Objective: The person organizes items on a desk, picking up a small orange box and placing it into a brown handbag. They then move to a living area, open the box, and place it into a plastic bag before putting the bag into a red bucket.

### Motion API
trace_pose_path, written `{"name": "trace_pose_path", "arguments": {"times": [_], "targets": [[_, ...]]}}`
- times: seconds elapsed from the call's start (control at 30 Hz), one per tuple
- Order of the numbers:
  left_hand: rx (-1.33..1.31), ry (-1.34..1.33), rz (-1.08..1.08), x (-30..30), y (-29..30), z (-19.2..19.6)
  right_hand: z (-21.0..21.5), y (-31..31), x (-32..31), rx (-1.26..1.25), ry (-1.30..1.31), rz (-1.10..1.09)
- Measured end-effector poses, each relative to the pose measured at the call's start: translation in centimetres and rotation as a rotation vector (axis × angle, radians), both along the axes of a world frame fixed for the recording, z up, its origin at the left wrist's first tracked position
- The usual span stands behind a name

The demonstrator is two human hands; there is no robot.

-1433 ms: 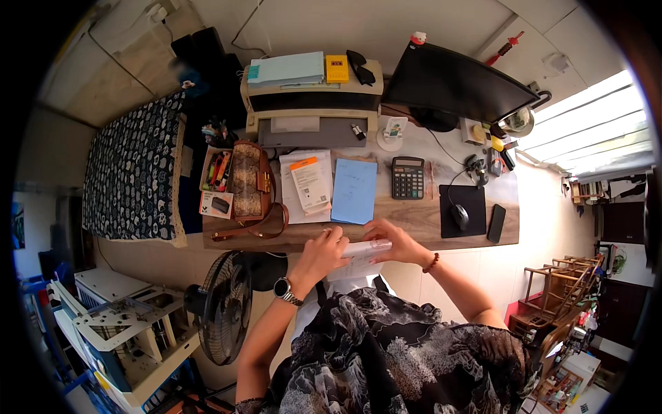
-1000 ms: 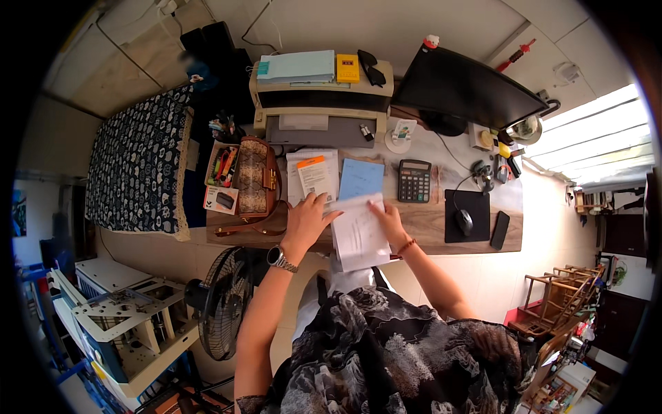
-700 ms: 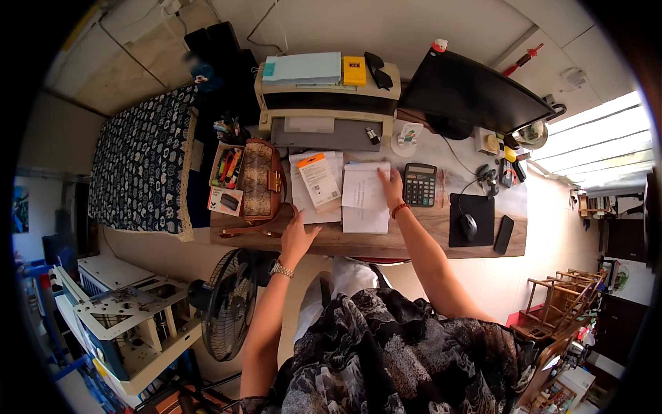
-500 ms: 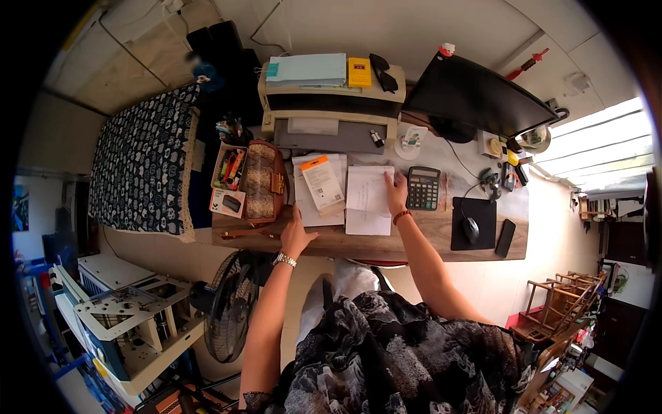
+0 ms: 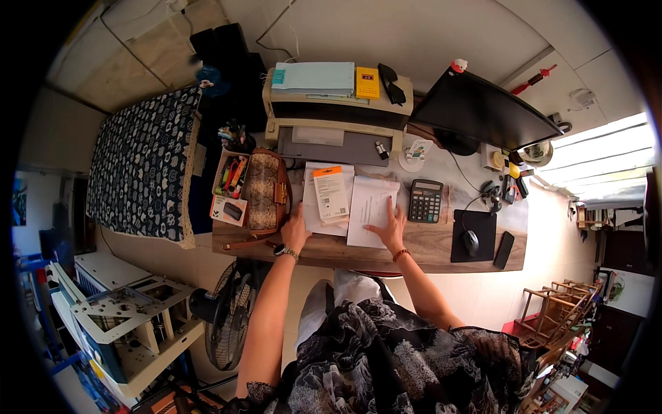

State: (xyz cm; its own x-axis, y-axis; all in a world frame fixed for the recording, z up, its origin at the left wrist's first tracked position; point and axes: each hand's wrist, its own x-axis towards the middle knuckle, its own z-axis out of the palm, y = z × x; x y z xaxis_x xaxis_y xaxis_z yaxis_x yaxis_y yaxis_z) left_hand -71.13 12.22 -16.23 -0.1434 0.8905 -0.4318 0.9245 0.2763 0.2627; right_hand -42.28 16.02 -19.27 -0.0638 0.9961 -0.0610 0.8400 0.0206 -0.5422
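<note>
Under the spread fingers of my right hand (image 5: 391, 228) lies the lower right part of a white paper sheet (image 5: 369, 200) with faint writing on it. My left hand (image 5: 296, 230) rests at the left edge of a white notepad (image 5: 312, 205), fingers stretched forward and thumb apart. On the notepad lies a flat white package with an orange top (image 5: 331, 194), close to the left edge of the sheet. A brown patterned handbag (image 5: 265, 190) stands just left of my left hand. The calculator (image 5: 425, 201) lies right of my right hand.
Behind the papers stands a printer (image 5: 338, 110) with folders on top. A monitor (image 5: 488, 100) is at the back right, with a mouse (image 5: 470, 241) and a phone (image 5: 504, 250) in front. A box of pens (image 5: 231, 174) is at left; a fan (image 5: 231, 314) stands below the desk edge.
My right hand has come from the sheet's right edge to its lower right, fingers spreading. The sheet has shifted and turned slightly. The orange-topped package sits straighter. The whole view has moved a little.
</note>
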Motion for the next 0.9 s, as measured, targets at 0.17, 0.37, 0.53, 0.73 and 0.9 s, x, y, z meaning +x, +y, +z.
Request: {"name": "trace_pose_path", "arguments": {"times": [0.17,0.37,0.53,0.73,0.9], "targets": [[-0.028,-0.06,0.002,0.0,0.8,-0.1,-0.1,3.4,-0.5,-0.048,0.038,0.005],[-0.119,-0.117,-0.003,-0.9,0.7,1.5,2.9,5.2,-1.8,-0.087,-0.147,0.068],[0.159,-0.142,0.149,1.6,0.4,4.7,1.3,6.1,-7.8,0.128,0.281,0.114],[0.344,-0.548,0.436,4.5,-3.9,6.0,4.8,4.6,-14.8,-0.055,0.074,0.108],[0.4,-0.811,0.685,3.4,-8.6,3.8,7.5,5.4,-15.0,-0.703,0.607,-0.012]]}}
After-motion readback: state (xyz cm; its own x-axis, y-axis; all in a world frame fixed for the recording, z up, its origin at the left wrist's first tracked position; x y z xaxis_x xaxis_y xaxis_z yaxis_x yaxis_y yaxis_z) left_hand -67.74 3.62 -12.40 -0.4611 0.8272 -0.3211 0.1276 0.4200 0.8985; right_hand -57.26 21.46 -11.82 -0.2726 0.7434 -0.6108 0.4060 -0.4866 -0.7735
